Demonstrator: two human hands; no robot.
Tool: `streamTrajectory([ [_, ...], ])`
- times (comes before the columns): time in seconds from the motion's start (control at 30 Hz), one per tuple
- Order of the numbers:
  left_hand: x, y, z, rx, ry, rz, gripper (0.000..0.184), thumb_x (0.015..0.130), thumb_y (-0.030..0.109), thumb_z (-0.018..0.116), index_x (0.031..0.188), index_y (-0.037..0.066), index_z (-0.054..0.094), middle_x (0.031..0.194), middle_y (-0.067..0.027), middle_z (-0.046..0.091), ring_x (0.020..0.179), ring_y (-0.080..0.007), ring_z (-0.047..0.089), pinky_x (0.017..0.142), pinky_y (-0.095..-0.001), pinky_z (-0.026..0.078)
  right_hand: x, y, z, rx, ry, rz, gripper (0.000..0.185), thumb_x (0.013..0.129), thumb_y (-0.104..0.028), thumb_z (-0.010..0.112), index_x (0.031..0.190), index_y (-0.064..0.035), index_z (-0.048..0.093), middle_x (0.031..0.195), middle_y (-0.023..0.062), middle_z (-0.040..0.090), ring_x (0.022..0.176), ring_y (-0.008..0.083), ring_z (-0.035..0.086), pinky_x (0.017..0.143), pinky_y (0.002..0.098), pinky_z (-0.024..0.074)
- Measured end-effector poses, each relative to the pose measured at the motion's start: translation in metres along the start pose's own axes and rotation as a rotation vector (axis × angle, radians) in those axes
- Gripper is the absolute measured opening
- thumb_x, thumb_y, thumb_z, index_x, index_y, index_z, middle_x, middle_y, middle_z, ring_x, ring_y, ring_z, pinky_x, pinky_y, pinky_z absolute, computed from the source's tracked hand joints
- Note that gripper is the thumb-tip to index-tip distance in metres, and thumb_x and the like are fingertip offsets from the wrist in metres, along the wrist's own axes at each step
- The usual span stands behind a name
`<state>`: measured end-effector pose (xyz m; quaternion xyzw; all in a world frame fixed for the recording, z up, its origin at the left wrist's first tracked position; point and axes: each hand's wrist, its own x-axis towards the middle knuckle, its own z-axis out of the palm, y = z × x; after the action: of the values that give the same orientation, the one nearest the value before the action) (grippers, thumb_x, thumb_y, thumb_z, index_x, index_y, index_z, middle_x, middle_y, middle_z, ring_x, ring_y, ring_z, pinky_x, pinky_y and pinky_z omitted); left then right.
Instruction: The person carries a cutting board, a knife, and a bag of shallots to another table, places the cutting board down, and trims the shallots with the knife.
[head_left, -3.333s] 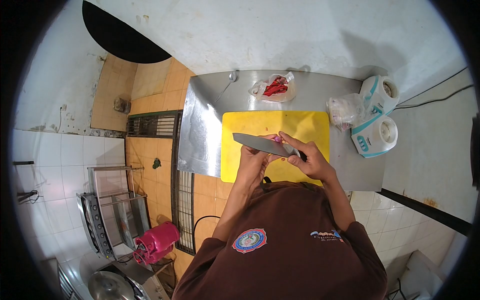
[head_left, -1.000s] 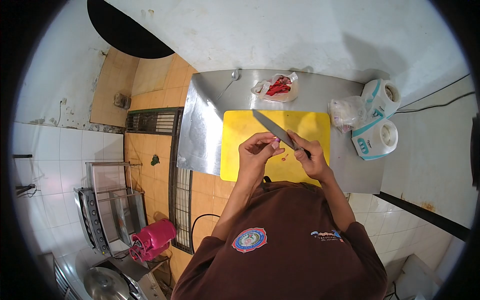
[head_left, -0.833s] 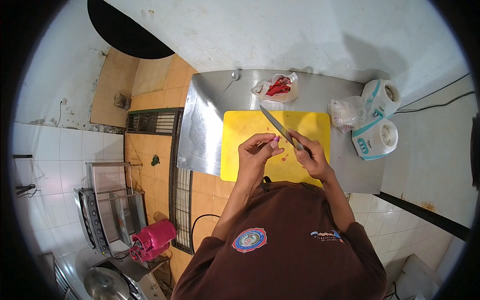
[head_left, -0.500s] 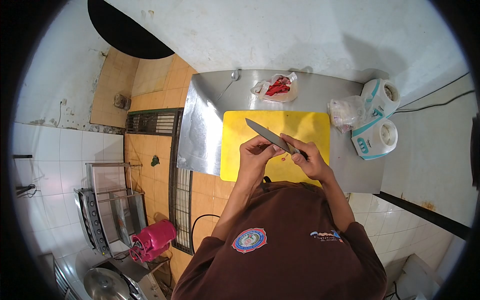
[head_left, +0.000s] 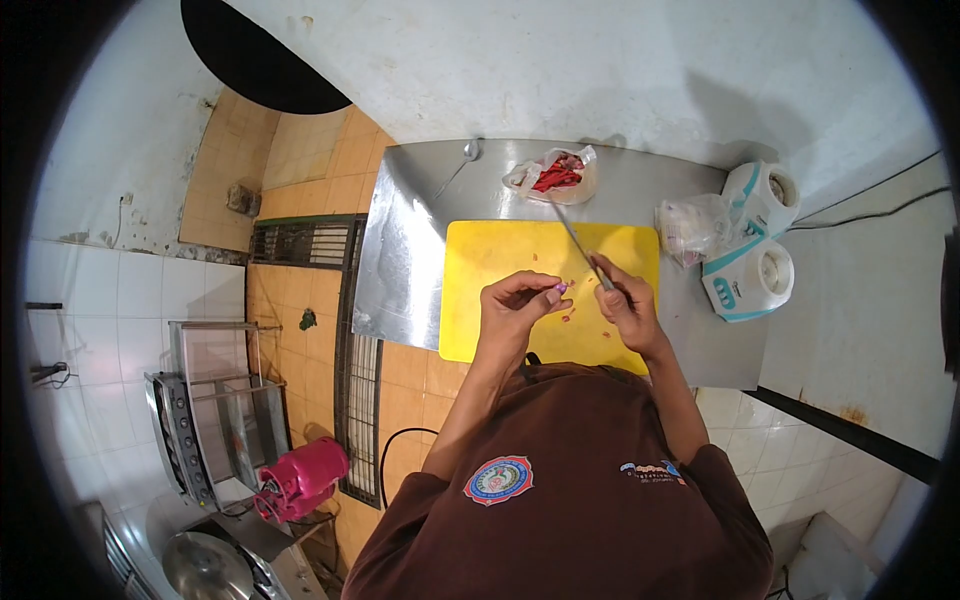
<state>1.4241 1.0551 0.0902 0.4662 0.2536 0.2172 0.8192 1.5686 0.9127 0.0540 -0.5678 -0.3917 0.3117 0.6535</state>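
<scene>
Between the thumb and fingers of my left hand [head_left: 520, 304] is a small purple shallot [head_left: 561, 288], mostly covered by the fingertips. My right hand [head_left: 630, 310] grips the handle of a kitchen knife [head_left: 577, 238]. Its blade points up and away to the left, apart from the shallot. Both hands are above a yellow cutting board [head_left: 480, 250]. Small reddish scraps [head_left: 566, 318] lie scattered on the board beneath and around the fingers.
Behind the board sits a plastic bag of red chillies [head_left: 558, 178], with a spoon [head_left: 470, 152] to its left. A clear plastic bag [head_left: 690, 225] and white-and-teal appliance bases [head_left: 750, 275] stand at right on the steel table [head_left: 395, 270]. A pink gas cylinder [head_left: 305, 475] is at lower left.
The knife has swung away from my left hand, its blade now steeper. My right hand has moved slightly right. The shallot now shows in my left fingers, and more scraps are visible.
</scene>
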Motion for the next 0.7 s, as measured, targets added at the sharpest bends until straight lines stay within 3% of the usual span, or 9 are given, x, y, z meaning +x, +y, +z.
streamTrajectory([
  [0.03, 0.0, 0.0, 0.0, 0.001, 0.008, 0.006, 0.011, 0.091, 0.0, 0.066, 0.1, -0.004, 0.07, 0.094, -0.0094, 0.068, 0.088, -0.0176, 0.068, 0.086, -0.0375, 0.062, 0.001, 0.004, 0.0, 0.037, 0.005, -0.042, 0.055, 0.102, -0.03, 0.056, 0.145, 0.0024, 0.048, 0.063, -0.0043, 0.041, 0.055, 0.0045, 0.037, 0.053, 0.0223, 0.0306],
  [0.17, 0.002, 0.001, 0.003, -0.048, -0.007, -0.033, 0.019, 0.093, 0.001, 0.064, 0.111, -0.004, 0.068, 0.1, -0.0091, 0.068, 0.091, -0.017, 0.068, 0.086, -0.0377, 0.062, -0.005, -0.002, 0.0, 0.126, -0.066, 0.068, 0.059, 0.1, -0.032, 0.058, 0.148, 0.0002, 0.045, 0.063, -0.0023, 0.044, 0.056, 0.0066, 0.037, 0.055, 0.0244, 0.0324],
  [0.37, 0.001, 0.006, 0.005, -0.044, -0.046, -0.115, 0.025, 0.099, 0.007, 0.056, 0.12, -0.004, 0.064, 0.112, -0.0116, 0.069, 0.1, -0.0194, 0.068, 0.089, -0.0372, 0.061, 0.002, -0.021, 0.005, -0.16, -0.221, -0.014, 0.065, 0.096, -0.031, 0.061, 0.151, -0.0021, 0.041, 0.068, 0.0067, 0.05, 0.056, 0.0132, 0.038, 0.057, 0.0295, 0.0353],
  [0.43, 0.001, 0.004, 0.001, -0.018, -0.063, -0.117, 0.024, 0.101, 0.008, 0.054, 0.118, -0.004, 0.065, 0.114, -0.0131, 0.068, 0.102, -0.0209, 0.069, 0.089, -0.0373, 0.06, 0.003, -0.025, 0.006, -0.157, -0.202, -0.02, 0.063, 0.096, -0.028, 0.062, 0.15, -0.0023, 0.043, 0.073, 0.0091, 0.058, 0.056, 0.0143, 0.043, 0.059, 0.0297, 0.0388],
  [0.57, 0.003, -0.001, 0.0, -0.062, -0.088, -0.084, 0.02, 0.101, 0.008, 0.055, 0.11, -0.007, 0.067, 0.101, -0.0117, 0.069, 0.092, -0.0212, 0.07, 0.085, -0.0347, 0.061, 0.005, -0.021, 0.007, -0.106, -0.157, -0.092, 0.056, 0.095, -0.023, 0.062, 0.145, -0.0017, 0.049, 0.092, 0.0152, 0.072, 0.06, 0.0161, 0.056, 0.064, 0.0282, 0.0459],
  [0.7, 0.003, -0.002, 0.001, -0.054, -0.103, -0.067, 0.017, 0.1, 0.006, 0.059, 0.109, -0.006, 0.067, 0.101, -0.0112, 0.069, 0.09, -0.021, 0.07, 0.084, -0.0342, 0.061, 0.005, -0.022, 0.004, -0.178, -0.138, -0.084, 0.051, 0.096, -0.022, 0.062, 0.142, -0.0001, 0.053, 0.108, 0.0186, 0.073, 0.069, 0.0177, 0.066, 0.071, 0.0271, 0.0505],
])
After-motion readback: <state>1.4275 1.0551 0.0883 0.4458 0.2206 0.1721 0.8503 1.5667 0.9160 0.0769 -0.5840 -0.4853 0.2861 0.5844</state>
